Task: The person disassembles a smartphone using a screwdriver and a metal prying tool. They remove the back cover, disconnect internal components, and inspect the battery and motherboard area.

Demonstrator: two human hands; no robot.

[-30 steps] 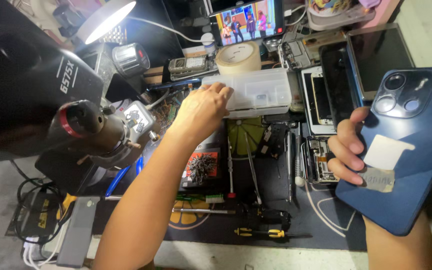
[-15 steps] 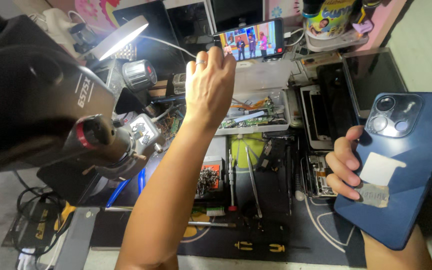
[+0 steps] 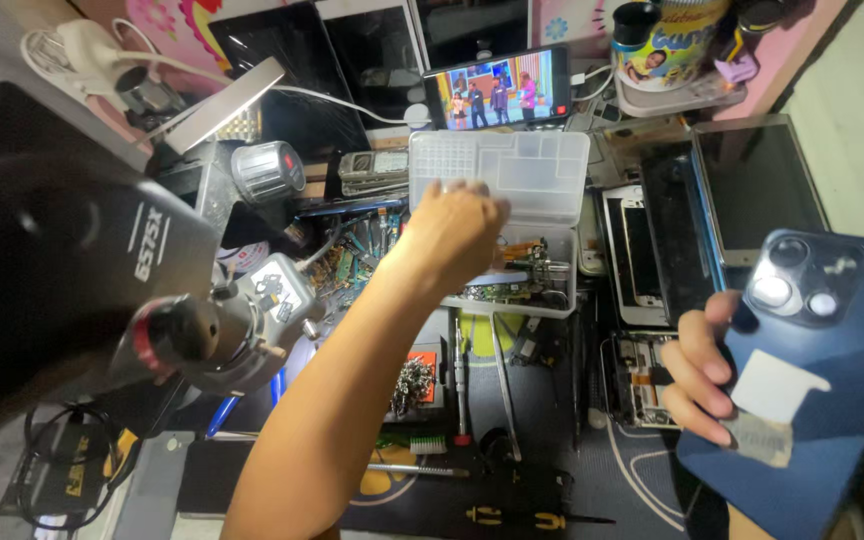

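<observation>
My left hand [image 3: 457, 235] reaches into a clear plastic parts box [image 3: 552, 295] at the back of the bench. The box's lid [image 3: 527, 175] stands raised behind my hand, and small circuit parts lie inside. My fingers curl down out of sight, so what they touch is hidden. At the right, my right hand [image 3: 700, 375] holds a dark blue phone [image 3: 837, 420] back-side up, its camera cluster at the top and a white sticker on its back.
A black microscope head [image 3: 72, 280] fills the left side, with a lamp [image 3: 222, 105] above. A small phone playing video [image 3: 497, 88] stands at the back. Dismantled phones [image 3: 642, 255], a screen panel [image 3: 757, 185], tweezers [image 3: 504, 385] and a screw pile [image 3: 412, 380] cover the dark mat.
The box was shut with my left hand on it. The hand then swung the lid up, and it now rests down inside the open box. The blue phone stayed in my right hand.
</observation>
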